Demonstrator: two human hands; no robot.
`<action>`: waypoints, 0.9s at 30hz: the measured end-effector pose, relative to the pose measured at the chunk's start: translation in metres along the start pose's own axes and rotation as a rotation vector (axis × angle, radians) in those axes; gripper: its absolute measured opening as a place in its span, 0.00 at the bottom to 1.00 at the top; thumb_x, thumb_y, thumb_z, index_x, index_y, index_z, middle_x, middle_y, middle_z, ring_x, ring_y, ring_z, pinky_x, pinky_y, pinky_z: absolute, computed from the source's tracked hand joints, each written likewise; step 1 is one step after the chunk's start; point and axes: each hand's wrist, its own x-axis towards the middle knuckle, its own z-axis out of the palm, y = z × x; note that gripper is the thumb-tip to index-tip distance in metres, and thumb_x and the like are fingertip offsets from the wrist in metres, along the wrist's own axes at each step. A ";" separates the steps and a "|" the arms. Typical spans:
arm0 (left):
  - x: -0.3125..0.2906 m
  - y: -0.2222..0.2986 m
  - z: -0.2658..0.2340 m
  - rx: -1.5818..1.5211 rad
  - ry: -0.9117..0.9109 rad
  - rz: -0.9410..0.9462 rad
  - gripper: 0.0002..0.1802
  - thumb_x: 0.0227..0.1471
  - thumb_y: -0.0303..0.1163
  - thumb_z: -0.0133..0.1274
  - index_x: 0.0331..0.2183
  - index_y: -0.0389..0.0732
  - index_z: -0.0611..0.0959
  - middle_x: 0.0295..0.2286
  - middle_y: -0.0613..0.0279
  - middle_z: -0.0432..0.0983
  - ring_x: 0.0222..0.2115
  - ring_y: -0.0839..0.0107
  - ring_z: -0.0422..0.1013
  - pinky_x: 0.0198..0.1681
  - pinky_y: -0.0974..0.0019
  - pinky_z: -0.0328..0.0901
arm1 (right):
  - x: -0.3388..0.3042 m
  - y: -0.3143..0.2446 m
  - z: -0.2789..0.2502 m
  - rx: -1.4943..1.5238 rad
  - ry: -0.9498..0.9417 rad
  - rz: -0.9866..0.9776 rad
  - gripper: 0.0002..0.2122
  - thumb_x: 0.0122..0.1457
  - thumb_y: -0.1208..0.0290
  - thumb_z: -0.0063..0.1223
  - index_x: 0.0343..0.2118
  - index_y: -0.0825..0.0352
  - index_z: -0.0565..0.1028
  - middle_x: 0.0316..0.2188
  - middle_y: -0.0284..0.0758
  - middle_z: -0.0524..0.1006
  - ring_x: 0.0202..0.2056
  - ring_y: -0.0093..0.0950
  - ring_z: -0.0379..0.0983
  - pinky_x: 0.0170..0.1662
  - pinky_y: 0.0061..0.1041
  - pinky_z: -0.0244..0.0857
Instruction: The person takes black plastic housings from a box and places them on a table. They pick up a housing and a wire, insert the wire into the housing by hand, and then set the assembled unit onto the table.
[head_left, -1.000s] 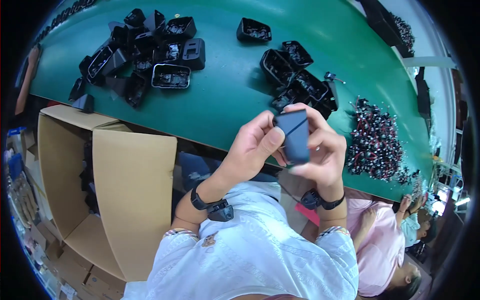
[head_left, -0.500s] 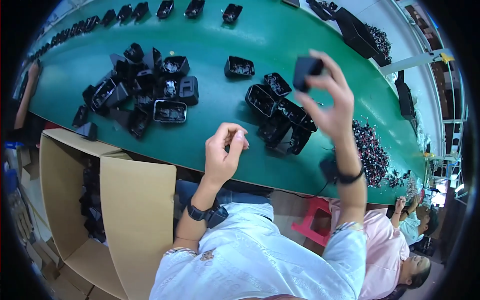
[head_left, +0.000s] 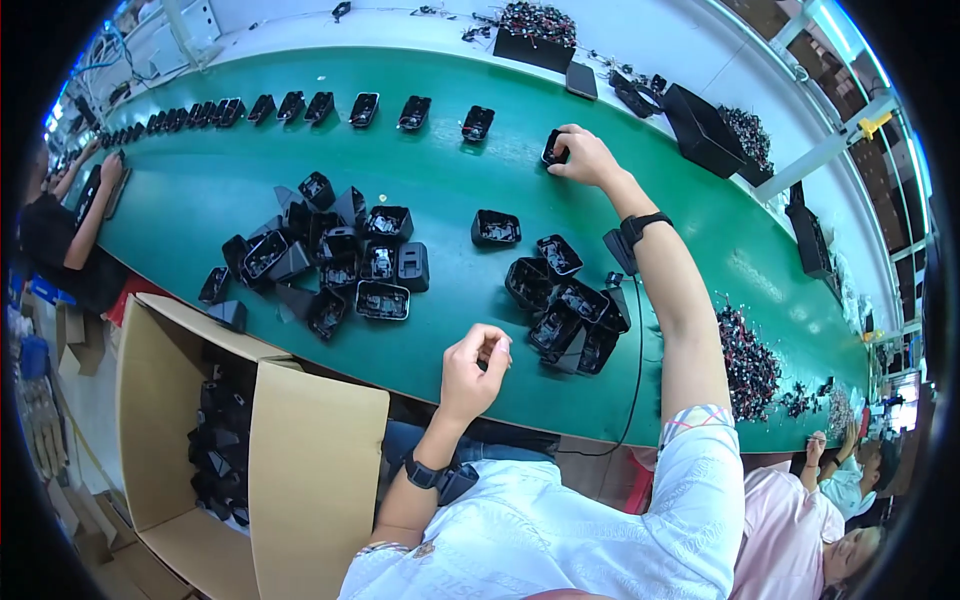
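Note:
At the far side of the green table, my right hand (head_left: pixel 588 158) grips a black plastic housing (head_left: pixel 551 147) by its rim, the open side up. It stands at the right end of a row of similar housings (head_left: pixel 478 123). My left hand (head_left: pixel 475 375) hovers over the table's near edge with its fingers curled to the thumb; anything inside the pinch is hidden. Between my hands lies a cluster of black housings (head_left: pixel 582 300), and a single housing (head_left: pixel 496 228) rests just left of it. A larger heap of housings (head_left: pixel 340 243) sits farther left.
Below the table edge at left, a cardboard box (head_left: pixel 318 480) holds more black parts. On the right lies a pile of small wired components (head_left: pixel 748 370). Black bins (head_left: pixel 700 130) stand beyond the far edge. A cable (head_left: pixel 640 370) hangs from my right wrist. Other people sit at both ends.
My right hand has carried the black housing away from me and leftward to the end of the far row, turning it open side up. My left hand stays curled near the table edge. The view has shifted.

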 end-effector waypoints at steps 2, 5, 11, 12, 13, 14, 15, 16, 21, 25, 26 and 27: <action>0.002 0.000 -0.001 0.030 -0.023 -0.004 0.06 0.62 0.25 0.51 0.32 0.32 0.78 0.22 0.64 0.76 0.24 0.80 0.73 0.29 0.75 0.68 | 0.000 -0.005 -0.002 0.021 0.003 0.021 0.16 0.45 0.60 0.70 0.32 0.65 0.81 0.57 0.45 0.72 0.56 0.44 0.70 0.57 0.40 0.66; 0.003 -0.002 0.000 0.054 -0.020 -0.007 0.06 0.61 0.25 0.51 0.32 0.32 0.78 0.23 0.64 0.76 0.24 0.80 0.74 0.29 0.75 0.68 | -0.003 -0.005 -0.007 -0.040 0.017 -0.033 0.16 0.46 0.59 0.70 0.34 0.64 0.82 0.59 0.44 0.71 0.59 0.45 0.66 0.60 0.41 0.64; 0.007 0.000 0.009 0.063 -0.019 0.029 0.04 0.58 0.25 0.54 0.33 0.33 0.79 0.24 0.60 0.78 0.24 0.75 0.76 0.28 0.73 0.68 | -0.033 -0.001 -0.053 -0.250 0.149 -0.158 0.24 0.50 0.55 0.68 0.46 0.64 0.77 0.63 0.43 0.66 0.63 0.47 0.60 0.65 0.44 0.58; 0.006 0.005 0.009 0.070 -0.009 0.026 0.04 0.58 0.25 0.54 0.33 0.33 0.79 0.24 0.60 0.78 0.24 0.75 0.76 0.28 0.73 0.68 | -0.045 -0.006 -0.063 -0.250 0.190 -0.165 0.24 0.52 0.57 0.66 0.48 0.64 0.76 0.63 0.44 0.66 0.63 0.48 0.60 0.65 0.44 0.58; 0.007 0.010 0.014 0.157 0.001 0.069 0.05 0.56 0.25 0.56 0.35 0.34 0.79 0.27 0.58 0.78 0.26 0.71 0.76 0.30 0.71 0.69 | -0.065 -0.006 -0.076 -0.262 0.232 -0.168 0.23 0.54 0.58 0.65 0.50 0.64 0.74 0.62 0.44 0.66 0.63 0.48 0.61 0.65 0.43 0.58; 0.005 0.014 0.015 0.253 0.032 0.102 0.07 0.55 0.25 0.57 0.36 0.34 0.80 0.30 0.56 0.78 0.28 0.67 0.77 0.31 0.69 0.70 | -0.085 -0.014 -0.088 -0.196 0.242 -0.190 0.22 0.55 0.59 0.64 0.50 0.64 0.74 0.62 0.44 0.66 0.63 0.47 0.61 0.64 0.43 0.59; 0.002 0.017 0.014 0.317 0.035 0.102 0.13 0.51 0.26 0.59 0.40 0.35 0.79 0.36 0.52 0.76 0.35 0.58 0.76 0.40 0.62 0.71 | -0.109 -0.027 -0.099 -0.122 0.247 -0.230 0.22 0.57 0.60 0.62 0.51 0.64 0.73 0.62 0.45 0.66 0.62 0.47 0.62 0.64 0.42 0.59; 0.002 0.012 0.018 0.385 0.024 0.161 0.21 0.48 0.29 0.62 0.45 0.36 0.78 0.42 0.49 0.74 0.42 0.51 0.73 0.49 0.55 0.69 | -0.141 -0.041 -0.112 -0.072 0.178 -0.188 0.21 0.58 0.61 0.61 0.50 0.65 0.73 0.61 0.44 0.67 0.61 0.47 0.64 0.63 0.41 0.60; 0.005 0.006 0.039 0.485 -0.024 0.306 0.32 0.46 0.35 0.66 0.53 0.43 0.76 0.52 0.47 0.66 0.51 0.46 0.67 0.53 0.51 0.65 | -0.278 -0.055 -0.105 -0.095 -0.245 0.230 0.22 0.50 0.63 0.64 0.47 0.67 0.75 0.51 0.46 0.75 0.53 0.48 0.71 0.57 0.41 0.65; 0.005 0.004 0.041 0.593 -0.101 0.314 0.32 0.47 0.39 0.64 0.54 0.45 0.76 0.52 0.48 0.67 0.53 0.49 0.65 0.52 0.51 0.61 | -0.318 -0.054 -0.065 -0.169 -0.099 0.234 0.25 0.49 0.68 0.65 0.51 0.66 0.73 0.54 0.43 0.71 0.54 0.46 0.67 0.60 0.38 0.62; 0.006 0.002 0.043 0.587 -0.095 0.318 0.28 0.47 0.39 0.63 0.51 0.45 0.78 0.51 0.50 0.68 0.53 0.50 0.65 0.52 0.52 0.61 | -0.321 -0.054 -0.059 -0.154 -0.028 0.241 0.23 0.49 0.70 0.65 0.50 0.67 0.74 0.53 0.42 0.72 0.54 0.46 0.67 0.59 0.38 0.63; 0.007 -0.001 0.044 0.583 -0.104 0.319 0.25 0.47 0.39 0.63 0.48 0.45 0.79 0.51 0.52 0.69 0.53 0.50 0.65 0.52 0.52 0.61 | -0.322 -0.052 -0.055 -0.145 -0.026 0.218 0.23 0.49 0.70 0.65 0.50 0.67 0.74 0.53 0.42 0.72 0.54 0.46 0.67 0.59 0.38 0.63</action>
